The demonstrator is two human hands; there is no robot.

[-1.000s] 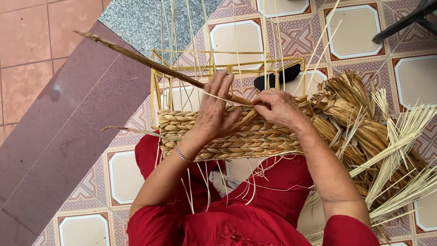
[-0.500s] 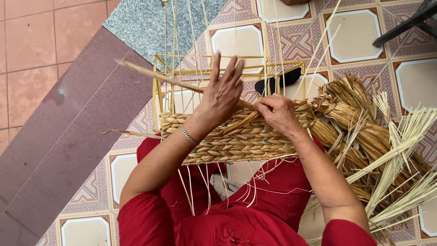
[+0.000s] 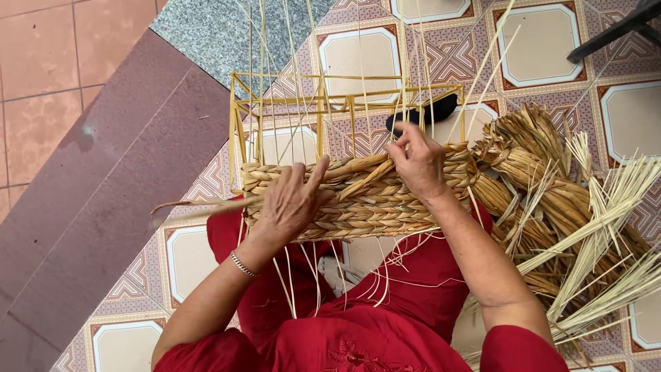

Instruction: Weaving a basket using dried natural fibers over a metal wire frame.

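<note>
Our left hand (image 3: pixel 289 203) dropped from raised to flat, fingers spread, on the woven basket (image 3: pixel 358 196); our right hand (image 3: pixel 418 160) pinched a straw strand (image 3: pixel 358 180) at its rim.

Patterned floor tiles (image 3: pixel 544 41) in white, maroon and grey cover the ground. A grey speckled stone slab (image 3: pixel 213 34) and a maroon stone strip (image 3: pixel 103 207) border plain terracotta tiles (image 3: pixel 41 83) at the left, under even daylight.

Half-woven straw basket (image 3: pixel 372 200) on yellow wire frame (image 3: pixel 310 103), resting on lap; braided golden rows around lower part only, upper frame bare; thin upright stalks (image 3: pixel 265 41) rising above rim; loose flat strand (image 3: pixel 200 207) sticking out leftward.
</note>
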